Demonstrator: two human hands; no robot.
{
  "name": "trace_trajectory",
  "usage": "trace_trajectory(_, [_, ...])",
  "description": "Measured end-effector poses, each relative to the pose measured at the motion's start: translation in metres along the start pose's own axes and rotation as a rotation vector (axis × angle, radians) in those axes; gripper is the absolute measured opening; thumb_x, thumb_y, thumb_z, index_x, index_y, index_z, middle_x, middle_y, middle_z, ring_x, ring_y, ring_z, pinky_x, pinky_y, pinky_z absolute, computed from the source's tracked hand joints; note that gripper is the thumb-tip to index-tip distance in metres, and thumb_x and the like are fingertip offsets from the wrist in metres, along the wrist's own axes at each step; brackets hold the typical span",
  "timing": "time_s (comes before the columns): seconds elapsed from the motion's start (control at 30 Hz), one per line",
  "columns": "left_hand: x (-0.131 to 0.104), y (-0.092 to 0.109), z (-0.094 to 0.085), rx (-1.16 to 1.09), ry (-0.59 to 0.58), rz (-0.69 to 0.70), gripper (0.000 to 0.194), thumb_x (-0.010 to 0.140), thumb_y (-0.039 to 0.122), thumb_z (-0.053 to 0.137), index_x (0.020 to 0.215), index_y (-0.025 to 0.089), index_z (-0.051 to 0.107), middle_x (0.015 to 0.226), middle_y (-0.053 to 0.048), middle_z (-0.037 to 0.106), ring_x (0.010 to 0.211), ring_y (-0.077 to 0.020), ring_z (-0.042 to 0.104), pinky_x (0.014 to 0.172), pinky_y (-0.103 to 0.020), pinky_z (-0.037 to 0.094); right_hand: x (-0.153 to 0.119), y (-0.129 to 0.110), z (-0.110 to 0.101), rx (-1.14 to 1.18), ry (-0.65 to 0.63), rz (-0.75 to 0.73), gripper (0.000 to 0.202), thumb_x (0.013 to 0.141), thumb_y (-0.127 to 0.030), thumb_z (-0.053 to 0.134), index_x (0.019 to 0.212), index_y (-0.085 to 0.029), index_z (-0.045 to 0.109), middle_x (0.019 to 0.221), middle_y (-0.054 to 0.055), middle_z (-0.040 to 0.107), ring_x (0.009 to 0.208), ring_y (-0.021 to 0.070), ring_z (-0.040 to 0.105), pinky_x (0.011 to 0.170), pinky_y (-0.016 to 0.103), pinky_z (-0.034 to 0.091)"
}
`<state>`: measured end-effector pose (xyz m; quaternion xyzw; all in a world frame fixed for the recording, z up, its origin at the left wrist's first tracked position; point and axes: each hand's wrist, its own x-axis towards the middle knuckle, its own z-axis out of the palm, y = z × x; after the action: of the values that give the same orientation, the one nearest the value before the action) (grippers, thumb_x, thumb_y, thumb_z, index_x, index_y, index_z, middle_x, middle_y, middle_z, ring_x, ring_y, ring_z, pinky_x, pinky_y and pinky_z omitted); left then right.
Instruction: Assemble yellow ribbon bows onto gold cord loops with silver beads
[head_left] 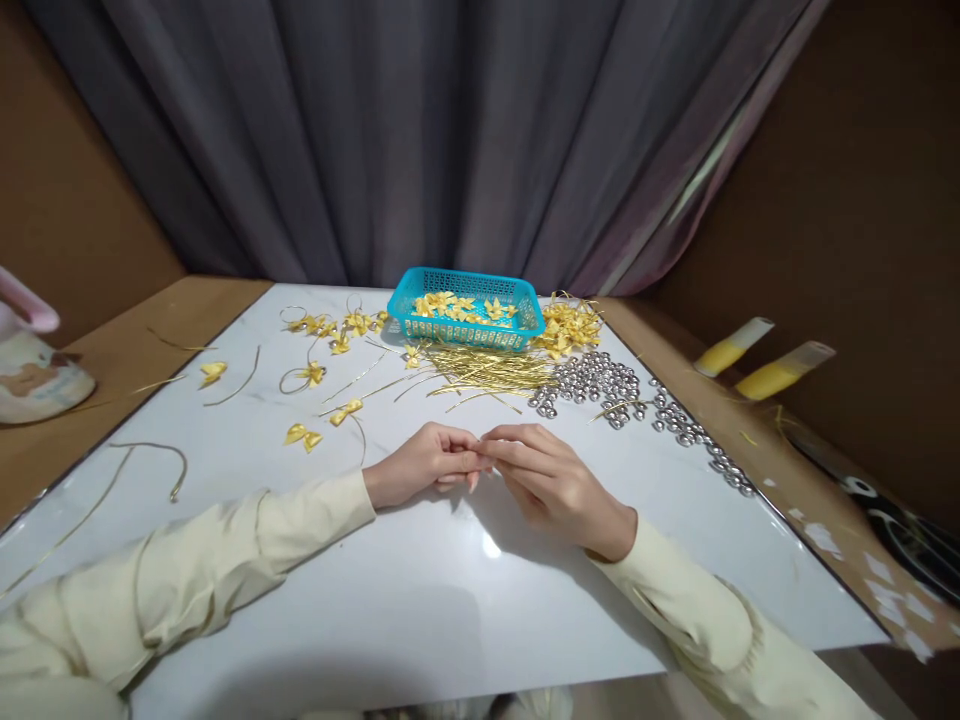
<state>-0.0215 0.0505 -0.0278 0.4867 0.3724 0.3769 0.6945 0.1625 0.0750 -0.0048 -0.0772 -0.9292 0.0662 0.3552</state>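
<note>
Fingertips of my left hand (431, 465) and my right hand (551, 478) meet above the middle of the white tabletop (420, 600). Both hands are closed in a pinch, and whatever lies between the fingers is too small or hidden to make out. Just beyond them is a spread of gold cords (487, 370). Silver round bells or beads (596, 380) lie in a heap past my right hand. Left of my left hand are a yellow ribbon bow (303, 437) and another bow (346, 411) with a cord trailing from it.
A turquoise basket (466, 335) holding yellow bows stands at the back, with a pile of yellow bows (570, 325) beside it. Black-handled scissors (900, 525) and two yellow-filled tubes (784, 370) lie along the right edge. A mug (41, 375) stands at left.
</note>
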Motion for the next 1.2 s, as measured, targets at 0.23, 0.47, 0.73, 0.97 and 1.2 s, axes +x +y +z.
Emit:
trace_trajectory(0.23, [0.001,-0.001,0.000,-0.014,0.051,-0.007,0.024,0.071,0.031,0.069,0.067,0.010,0.059,0.050,0.004,0.050,0.039,-0.0009,0.027,0.039,-0.019,0.014,-0.005,0.005,0.005,0.043,0.032,0.042,0.023,0.082,0.001,0.044,0.094,-0.013,0.058,0.096,0.013,0.065,0.095,0.0220,0.055,0.075,0.038,0.053])
trace_trajectory(0.47, [0.002,-0.001,0.001,0.020,0.124,0.026,0.026,0.069,0.034,0.070,0.074,0.009,0.062,0.057,0.001,0.056,0.039,-0.0010,0.027,0.039,-0.019,0.014,-0.008,0.008,0.004,0.028,0.082,0.119,0.020,0.084,-0.003,0.045,0.093,-0.013,0.060,0.091,0.012,0.065,0.092,0.0213,0.056,0.073,0.038,0.053])
trace_trajectory(0.73, [0.000,0.001,0.004,0.198,0.240,0.111,0.029,0.071,0.038,0.067,0.073,0.010,0.062,0.058,0.001,0.057,0.041,-0.0030,0.033,0.040,-0.019,0.024,-0.009,0.010,0.005,-0.003,0.095,0.185,0.020,0.084,-0.004,0.045,0.091,-0.014,0.060,0.090,0.011,0.065,0.088,0.0200,0.056,0.074,0.037,0.052])
trace_trajectory(0.97, [-0.004,-0.004,0.008,0.609,0.415,0.329,0.022,0.077,0.034,0.062,0.085,0.014,0.062,0.059,0.003,0.054,0.053,-0.0087,0.049,0.053,-0.020,0.041,-0.006,0.006,0.006,-0.008,0.062,0.235,0.020,0.084,-0.003,0.044,0.081,-0.014,0.061,0.084,0.010,0.066,0.080,0.0187,0.056,0.072,0.035,0.051])
trace_trajectory(1.2, [-0.008,-0.016,0.008,1.368,0.343,0.813,0.021,0.090,0.025,0.044,0.102,0.012,0.056,0.069,-0.003,0.059,0.061,-0.0127,0.055,0.061,-0.024,0.046,-0.006,0.002,0.009,-0.024,0.008,0.358,0.022,0.081,-0.003,0.045,0.076,-0.014,0.063,0.082,0.009,0.067,0.077,0.0194,0.058,0.067,0.033,0.052])
